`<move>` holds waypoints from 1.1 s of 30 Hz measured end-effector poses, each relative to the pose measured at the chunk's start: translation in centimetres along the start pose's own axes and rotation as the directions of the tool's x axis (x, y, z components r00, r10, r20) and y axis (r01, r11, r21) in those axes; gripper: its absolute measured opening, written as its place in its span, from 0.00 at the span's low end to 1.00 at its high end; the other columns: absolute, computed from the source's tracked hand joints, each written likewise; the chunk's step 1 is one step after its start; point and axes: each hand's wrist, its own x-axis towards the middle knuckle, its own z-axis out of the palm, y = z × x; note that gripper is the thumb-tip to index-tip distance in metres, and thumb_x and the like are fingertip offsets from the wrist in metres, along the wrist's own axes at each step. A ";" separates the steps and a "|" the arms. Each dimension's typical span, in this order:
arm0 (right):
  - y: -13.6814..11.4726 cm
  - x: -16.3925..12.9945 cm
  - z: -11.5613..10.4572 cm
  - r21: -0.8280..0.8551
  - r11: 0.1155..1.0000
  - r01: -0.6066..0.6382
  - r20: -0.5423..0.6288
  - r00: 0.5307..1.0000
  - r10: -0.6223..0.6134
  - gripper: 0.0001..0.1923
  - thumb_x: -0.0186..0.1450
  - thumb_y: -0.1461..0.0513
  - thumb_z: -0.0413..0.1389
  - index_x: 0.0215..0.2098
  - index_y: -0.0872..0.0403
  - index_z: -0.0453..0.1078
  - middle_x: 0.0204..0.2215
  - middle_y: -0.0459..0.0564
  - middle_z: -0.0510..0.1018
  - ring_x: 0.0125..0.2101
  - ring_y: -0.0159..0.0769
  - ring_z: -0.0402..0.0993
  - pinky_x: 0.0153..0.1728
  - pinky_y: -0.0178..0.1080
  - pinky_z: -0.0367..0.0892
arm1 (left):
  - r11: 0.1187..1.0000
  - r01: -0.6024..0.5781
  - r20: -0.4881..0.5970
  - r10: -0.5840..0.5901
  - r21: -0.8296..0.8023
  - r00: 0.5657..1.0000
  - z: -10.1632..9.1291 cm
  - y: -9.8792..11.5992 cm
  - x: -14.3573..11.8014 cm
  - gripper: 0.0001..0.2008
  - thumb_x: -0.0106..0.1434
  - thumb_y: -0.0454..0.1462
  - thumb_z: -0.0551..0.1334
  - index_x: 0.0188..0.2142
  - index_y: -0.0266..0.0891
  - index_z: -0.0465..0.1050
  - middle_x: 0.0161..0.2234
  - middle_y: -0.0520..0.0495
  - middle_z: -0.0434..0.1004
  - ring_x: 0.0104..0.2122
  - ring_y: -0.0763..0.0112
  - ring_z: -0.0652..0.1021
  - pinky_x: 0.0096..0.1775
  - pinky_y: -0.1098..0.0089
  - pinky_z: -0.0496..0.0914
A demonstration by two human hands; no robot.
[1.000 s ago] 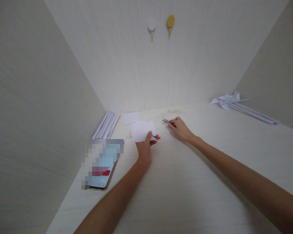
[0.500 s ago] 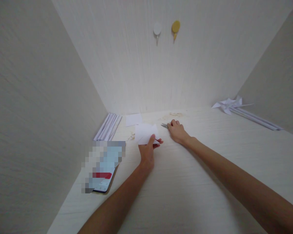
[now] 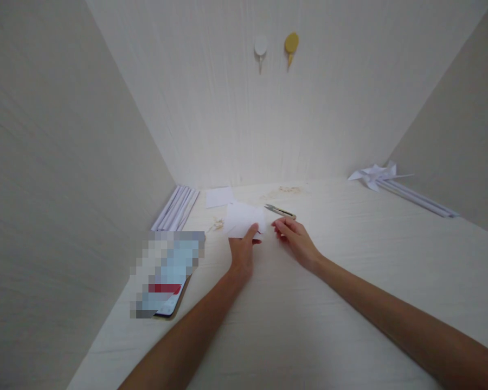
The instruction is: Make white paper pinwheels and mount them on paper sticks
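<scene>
My left hand (image 3: 242, 250) pinches a small white paper sheet (image 3: 244, 219) by its near edge, holding it just above the pale table (image 3: 309, 303). My right hand (image 3: 293, 240) hovers close beside it, fingers loosely apart and holding nothing, its fingertips near the sheet's right corner. Small thread snips (image 3: 280, 210) lie on the table just beyond my right hand, apart from it.
Another white paper square (image 3: 219, 197) lies behind the held sheet. Rolled white paper sticks (image 3: 176, 208) lie along the left wall. A phone (image 3: 166, 276) rests at the left. A white paper pinwheel (image 3: 374, 174) on long sticks lies at the far right. Two wall hooks (image 3: 275, 45) hang above.
My right hand has let go of the snips, which now lie on the table, and has drawn back toward the sheet. My left hand keeps hold of the paper.
</scene>
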 end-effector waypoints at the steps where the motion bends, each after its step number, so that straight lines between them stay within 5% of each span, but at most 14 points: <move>1: -0.1 -0.7 0.2 0.157 0.985 -0.075 0.067 0.996 0.065 0.13 0.58 0.54 0.47 0.29 0.56 0.64 0.22 0.46 0.66 0.23 0.30 0.62 0.26 0.34 0.58 | 1.000 0.006 0.009 -0.006 0.003 1.000 0.0 -0.1 0.0 0.11 0.41 0.36 0.64 0.27 0.37 0.69 0.25 0.53 0.72 0.22 0.77 0.71 0.19 0.77 0.62; 4: -0.5 -1.8 0.4 0.383 0.909 -0.163 0.145 0.983 0.115 0.13 0.54 0.53 0.53 0.24 0.56 0.65 0.20 0.44 0.66 0.21 0.26 0.60 0.24 0.32 0.56 | 0.999 0.026 0.101 -0.028 0.022 0.994 0.1 -0.3 -0.2 0.08 0.41 0.35 0.64 0.23 0.36 0.68 0.21 0.54 0.70 0.19 0.78 0.69 0.18 0.77 0.60; 10: -0.7 -1.5 0.1 0.440 0.865 -0.242 0.195 0.966 0.171 0.13 0.48 0.55 0.58 0.18 0.56 0.63 0.16 0.42 0.66 0.18 0.25 0.59 0.22 0.32 0.54 | 0.996 0.051 0.242 -0.066 0.068 0.968 0.2 -0.3 -0.6 0.06 0.42 0.36 0.63 0.21 0.36 0.68 0.17 0.54 0.68 0.16 0.78 0.67 0.17 0.76 0.59; 33: -0.4 -1.4 -0.1 0.373 0.904 -0.210 0.262 0.958 0.115 0.09 0.50 0.61 0.56 0.15 0.57 0.65 0.14 0.42 0.67 0.17 0.24 0.58 0.22 0.32 0.53 | 0.994 0.098 0.228 -0.106 0.046 0.968 0.1 -0.3 -0.5 0.07 0.41 0.34 0.64 0.22 0.35 0.68 0.17 0.54 0.69 0.16 0.78 0.68 0.16 0.76 0.60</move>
